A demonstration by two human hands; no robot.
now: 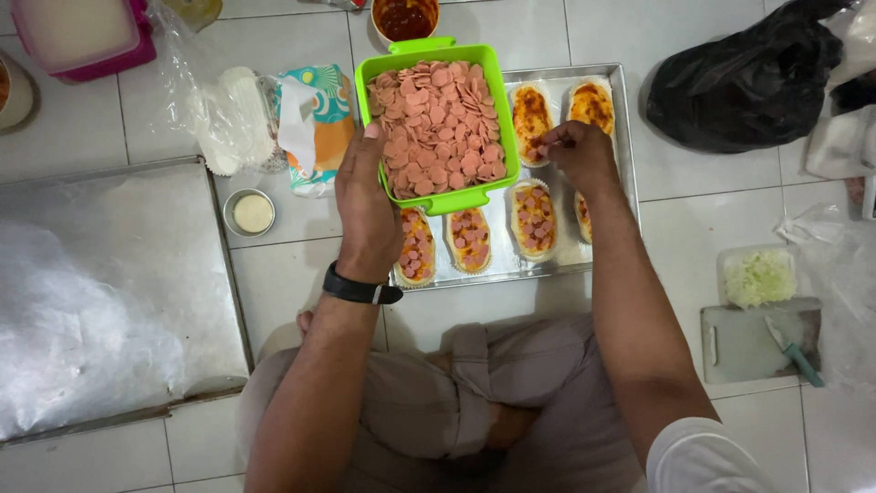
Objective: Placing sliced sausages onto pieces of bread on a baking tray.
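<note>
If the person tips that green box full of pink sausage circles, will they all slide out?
Probably yes. The green box has no lid on and is heaped with thin sausage slices, which look loose and likely slippery. The left hand grips just one edge, so it may tilt easily. The box looks like stiff plastic, so it should keep its shape.

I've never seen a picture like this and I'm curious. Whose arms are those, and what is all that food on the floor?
The camera sits on a person's head and looks down, so you see their own arms and crossed legs. The left hand holds a green box full of round pink sausage slices. The right hand pinches a slice over a small bread with sauce. The breads lie on a metal tray on the tiled floor. Nearby are a black bag, a cutting board with a knife, and a big empty tray.
</note>
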